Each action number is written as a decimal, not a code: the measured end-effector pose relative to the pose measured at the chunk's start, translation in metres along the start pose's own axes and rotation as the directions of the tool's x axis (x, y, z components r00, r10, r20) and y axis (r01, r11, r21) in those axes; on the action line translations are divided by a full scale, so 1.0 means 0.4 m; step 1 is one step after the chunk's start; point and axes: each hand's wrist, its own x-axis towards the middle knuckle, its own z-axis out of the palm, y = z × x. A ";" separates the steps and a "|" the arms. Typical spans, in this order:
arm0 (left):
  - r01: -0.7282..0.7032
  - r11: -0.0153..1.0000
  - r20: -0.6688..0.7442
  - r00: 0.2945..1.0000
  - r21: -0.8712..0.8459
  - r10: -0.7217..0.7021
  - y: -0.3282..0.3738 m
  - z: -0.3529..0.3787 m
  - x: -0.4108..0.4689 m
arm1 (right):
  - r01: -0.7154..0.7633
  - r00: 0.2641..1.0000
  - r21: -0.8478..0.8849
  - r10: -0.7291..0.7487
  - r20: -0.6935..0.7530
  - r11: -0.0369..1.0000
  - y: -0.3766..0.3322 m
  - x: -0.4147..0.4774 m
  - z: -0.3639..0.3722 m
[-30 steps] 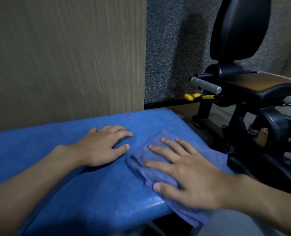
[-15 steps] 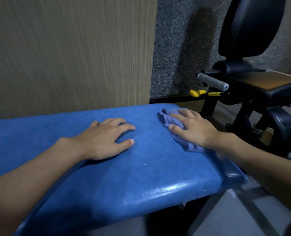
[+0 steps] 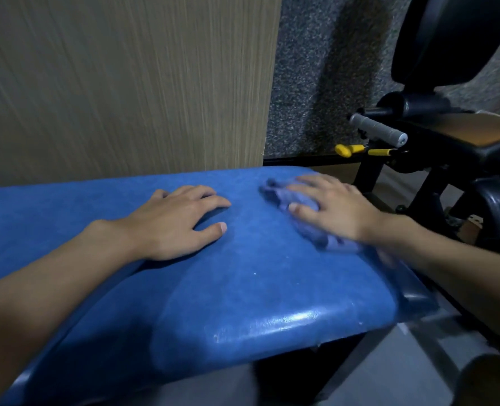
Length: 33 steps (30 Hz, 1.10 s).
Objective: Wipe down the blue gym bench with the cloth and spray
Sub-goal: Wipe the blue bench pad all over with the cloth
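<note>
Panel: Where the bench ends at the back, a wood-grain panel [image 3: 125, 83] rises beyond the left fingertips and fills the view to their left.
Left hand: The left hand [image 3: 178, 221] lies palm down on the bench. Its fingers [image 3: 210, 200] are slightly spread and a little bent, and the thumb [image 3: 213, 231] sticks out sideways toward the cloth. It holds nothing.
Bench: The blue bench [image 3: 242, 303] lies under both hands and runs off past the left wrist. Its rounded, shiny corner is nearer the person than either thumb.
Cloth: The blue-grey cloth [image 3: 279, 194] lies crumpled on the bench under the right fingers, near the far right corner. Bunched folds poke out just past those fingertips, and a strip trails out by the wrist. Bare pad separates it from the left fingertips.
Right hand: The right hand [image 3: 336, 209] lies flat on the cloth with its fingers [image 3: 316, 180] straight and a little spread. The thumb tip rests at the cloth's left edge, and nothing is gripped. Its outline is blurred.
Wall: A speckled grey wall [image 3: 316, 68] stands beyond the right fingertips.
Machine: A black machine [image 3: 436, 159] stands to the right of the right fingers. Its yellow knob [image 3: 345, 149] and grey grip [image 3: 377, 130] lie beyond them, with a black pad [image 3: 453, 39] higher up.
</note>
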 end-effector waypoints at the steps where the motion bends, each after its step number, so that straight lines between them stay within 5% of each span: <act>1: -0.002 1.000 0.004 1.000 0.003 0.002 0.000 -0.002 -0.006 | -0.087 0.996 0.059 0.087 0.009 0.994 0.032 0.035 0.000; 3: 0.003 1.000 0.014 1.000 0.009 -0.003 -0.007 -0.004 -0.015 | -0.181 0.983 0.136 0.177 0.039 0.974 0.062 0.072 0.006; 6: 0.015 1.000 0.023 1.000 0.015 -0.015 -0.026 0.003 -0.027 | -0.145 0.988 -0.014 0.145 0.048 0.989 0.010 0.036 0.008; 9: 0.032 0.999 0.009 0.999 0.017 -0.032 -0.043 0.012 -0.028 | 0.123 0.991 -0.156 -0.111 0.080 0.980 -0.119 -0.073 -0.004; 14: 0.066 0.998 0.001 0.998 -0.011 -0.066 -0.057 0.008 -0.024 | 0.533 0.844 -0.068 -0.526 0.102 0.843 -0.245 -0.202 0.006; 18: 0.083 0.996 -0.003 0.997 -0.026 -0.083 -0.068 0.008 -0.024 | 0.445 0.895 0.001 -0.444 0.039 0.896 -0.170 -0.103 0.006; 22: 0.080 0.997 0.011 0.997 -0.005 -0.080 -0.074 0.010 -0.035 | 0.072 0.997 -0.012 -0.072 -0.007 0.997 -0.007 0.082 0.008; 26: 0.076 0.997 0.015 0.997 0.007 -0.076 -0.085 0.009 -0.052 | -0.180 0.983 0.111 0.175 0.060 0.977 0.075 0.165 0.014; 29: 0.080 0.997 0.021 0.997 -0.004 -0.080 -0.098 0.013 -0.062 | -0.104 0.994 -0.056 0.106 0.041 0.993 -0.002 0.107 0.014; 33: 0.086 0.996 0.011 0.996 -0.008 -0.086 -0.110 0.017 -0.058 | 0.311 0.949 -0.146 -0.298 0.107 0.939 -0.176 -0.076 0.000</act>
